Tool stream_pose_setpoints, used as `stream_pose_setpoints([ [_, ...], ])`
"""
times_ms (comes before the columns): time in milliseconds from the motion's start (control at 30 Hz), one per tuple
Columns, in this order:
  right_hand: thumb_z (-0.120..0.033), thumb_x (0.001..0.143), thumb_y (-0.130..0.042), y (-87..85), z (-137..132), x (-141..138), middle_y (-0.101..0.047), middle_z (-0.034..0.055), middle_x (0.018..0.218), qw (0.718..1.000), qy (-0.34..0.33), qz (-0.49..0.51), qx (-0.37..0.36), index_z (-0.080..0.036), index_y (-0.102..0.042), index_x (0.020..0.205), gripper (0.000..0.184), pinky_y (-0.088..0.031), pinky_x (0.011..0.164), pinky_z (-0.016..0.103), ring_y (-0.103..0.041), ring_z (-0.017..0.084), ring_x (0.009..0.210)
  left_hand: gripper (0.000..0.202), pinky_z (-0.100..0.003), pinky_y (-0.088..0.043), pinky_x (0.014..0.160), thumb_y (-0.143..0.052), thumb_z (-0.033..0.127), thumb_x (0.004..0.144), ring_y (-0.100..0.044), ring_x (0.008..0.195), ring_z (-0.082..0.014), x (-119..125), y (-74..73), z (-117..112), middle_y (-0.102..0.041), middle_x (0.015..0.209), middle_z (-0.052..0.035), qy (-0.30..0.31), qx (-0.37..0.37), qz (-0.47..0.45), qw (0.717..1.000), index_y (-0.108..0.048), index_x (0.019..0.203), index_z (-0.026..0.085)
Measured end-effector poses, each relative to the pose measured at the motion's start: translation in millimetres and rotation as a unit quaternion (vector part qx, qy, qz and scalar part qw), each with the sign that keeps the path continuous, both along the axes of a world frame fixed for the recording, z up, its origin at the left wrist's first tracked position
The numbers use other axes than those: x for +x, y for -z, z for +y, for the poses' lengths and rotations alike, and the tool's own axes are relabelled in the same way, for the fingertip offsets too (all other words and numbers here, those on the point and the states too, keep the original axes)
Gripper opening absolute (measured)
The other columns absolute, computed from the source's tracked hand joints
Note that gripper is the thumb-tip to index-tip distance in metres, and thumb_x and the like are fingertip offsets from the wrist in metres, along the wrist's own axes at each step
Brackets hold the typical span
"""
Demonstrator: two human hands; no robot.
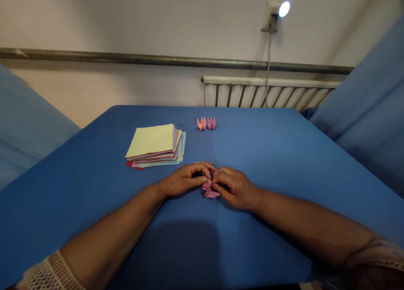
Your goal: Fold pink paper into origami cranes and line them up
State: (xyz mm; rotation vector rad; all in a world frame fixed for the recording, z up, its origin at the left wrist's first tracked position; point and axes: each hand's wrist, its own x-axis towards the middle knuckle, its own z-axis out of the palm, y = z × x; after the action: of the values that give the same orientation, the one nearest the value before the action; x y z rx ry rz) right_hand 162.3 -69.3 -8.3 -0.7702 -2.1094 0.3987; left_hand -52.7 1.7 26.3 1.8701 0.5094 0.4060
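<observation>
A small pink folded paper piece (211, 193) lies between my hands, low over the blue table. My left hand (189, 178) pinches its upper left part between thumb and fingers. From the other side, my right hand (235, 187) grips its right part with thumb and forefinger. The fingertips of both hands nearly meet and hide some of the folds. Beyond them stand two finished-looking folded paper figures with upright points, an orange-pink one (201, 123) and a mauve-pink one (211, 123), side by side.
A stack of coloured square paper sheets (153, 140), pale yellow on top, lies left of centre on the blue table (268, 151). Behind the table are a wall rail (142, 59), a metal rack (268, 81) and a lit plug-in lamp (284, 9) with a hanging cord. Blue curtains (372, 83) flank both sides.
</observation>
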Motion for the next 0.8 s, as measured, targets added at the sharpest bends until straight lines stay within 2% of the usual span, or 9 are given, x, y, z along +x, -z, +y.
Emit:
stream_pose_setpoints([
  [67, -0.012, 0.091, -0.055, 0.2, -0.1, 0.2, -0.067, 0.0054, 0.091, 1.0, 0.003, 0.01, -0.004, -0.022, -0.059, 0.099, 0.013, -0.054, 0.081, 0.035, -0.064, 0.018, 0.085, 0.02, -0.042, -0.037, 0.112, -0.063, 0.035, 0.091, -0.053, 0.129, -0.0236, -0.5, 2.5, 0.6, -0.065, 0.126, -0.0111, -0.01, -0.021, -0.016, 1.0, -0.069, 0.098, 0.018],
  [167, -0.014, 0.093, -0.055, 0.0, -1.0, 0.7, -0.067, 0.0055, 0.093, 0.999, 0.024, 0.017, -0.018, -0.023, -0.059, 0.097, 0.011, -0.053, 0.082, 0.035, -0.065, 0.018, 0.087, 0.025, -0.042, -0.036, 0.114, -0.064, 0.036, 0.091, -0.053, 0.131, -0.0232, -0.8, 6.8, 1.3, -0.065, 0.129, -0.0113, -0.057, -0.059, -0.035, 0.996, -0.069, 0.109, 0.019],
  [333, -0.017, 0.094, -0.056, -1.5, -4.6, 0.8, -0.067, 0.0057, 0.092, 0.998, 0.064, -0.011, -0.021, -0.023, -0.058, 0.095, 0.006, -0.051, 0.079, 0.036, -0.063, 0.019, 0.086, 0.028, -0.043, -0.036, 0.114, -0.068, 0.036, 0.088, -0.053, 0.132, -0.0243, 0.7, 12.1, 2.1, -0.061, 0.137, -0.0128, -0.083, -0.091, -0.038, 0.992, -0.07, 0.11, 0.018],
  [400, -0.018, 0.093, -0.056, -2.1, -6.4, 0.2, -0.066, 0.0056, 0.09, 0.996, 0.086, -0.028, -0.014, -0.023, -0.056, 0.094, 0.004, -0.05, 0.075, 0.035, -0.061, 0.019, 0.082, 0.029, -0.044, -0.037, 0.113, -0.068, 0.036, 0.088, -0.053, 0.13, -0.0241, 1.3, 14.7, 2.0, -0.061, 0.136, -0.0127, -0.112, -0.09, -0.051, 0.988, -0.069, 0.111, 0.018],
  [500, -0.019, 0.092, -0.056, -2.6, -9.0, -1.0, -0.064, 0.0049, 0.084, 0.99, 0.126, -0.058, -0.012, -0.022, -0.054, 0.09, 0.004, -0.047, 0.07, 0.034, -0.058, 0.018, 0.075, 0.026, -0.046, -0.039, 0.11, -0.07, 0.037, 0.086, -0.056, 0.125, -0.0245, 1.8, 17.8, -0.3, -0.062, 0.132, -0.0132, -0.157, -0.069, -0.069, 0.983, -0.067, 0.103, 0.017],
  [633, -0.02, 0.09, -0.057, -2.4, -11.0, -0.9, -0.062, 0.0035, 0.08, 0.986, 0.145, -0.072, -0.035, -0.021, -0.054, 0.087, 0.004, -0.044, 0.066, 0.032, -0.056, 0.016, 0.069, 0.028, -0.044, -0.039, 0.11, -0.076, 0.034, 0.08, -0.056, 0.123, -0.0247, 3.2, 18.5, -5.3, -0.061, 0.13, -0.0128, -0.132, 0.012, -0.036, 0.99, -0.067, 0.101, 0.017],
  [700, -0.025, 0.09, -0.06, -1.5, -9.0, 1.3, -0.061, 0.0022, 0.079, 0.989, 0.124, -0.041, -0.069, -0.021, -0.055, 0.086, 0.007, -0.043, 0.064, 0.03, -0.055, 0.015, 0.067, 0.023, -0.044, -0.038, 0.111, -0.075, 0.033, 0.08, -0.057, 0.122, -0.0239, 4.0, 18.8, -6.3, -0.061, 0.129, -0.0121, -0.126, 0.046, -0.015, 0.991, -0.068, 0.096, 0.017],
  [800, -0.033, 0.093, -0.059, 3.2, 1.9, 7.1, -0.059, -0.0008, 0.072, 0.981, 0.104, 0.072, -0.147, -0.021, -0.057, 0.082, 0.016, -0.044, 0.062, 0.028, -0.054, 0.012, 0.063, 0.019, -0.043, -0.04, 0.109, -0.07, 0.035, 0.084, -0.059, 0.119, -0.0235, 4.1, 19.8, -5.0, -0.062, 0.128, -0.0119, -0.119, 0.045, -0.012, 0.992, -0.069, 0.089, 0.017],
])
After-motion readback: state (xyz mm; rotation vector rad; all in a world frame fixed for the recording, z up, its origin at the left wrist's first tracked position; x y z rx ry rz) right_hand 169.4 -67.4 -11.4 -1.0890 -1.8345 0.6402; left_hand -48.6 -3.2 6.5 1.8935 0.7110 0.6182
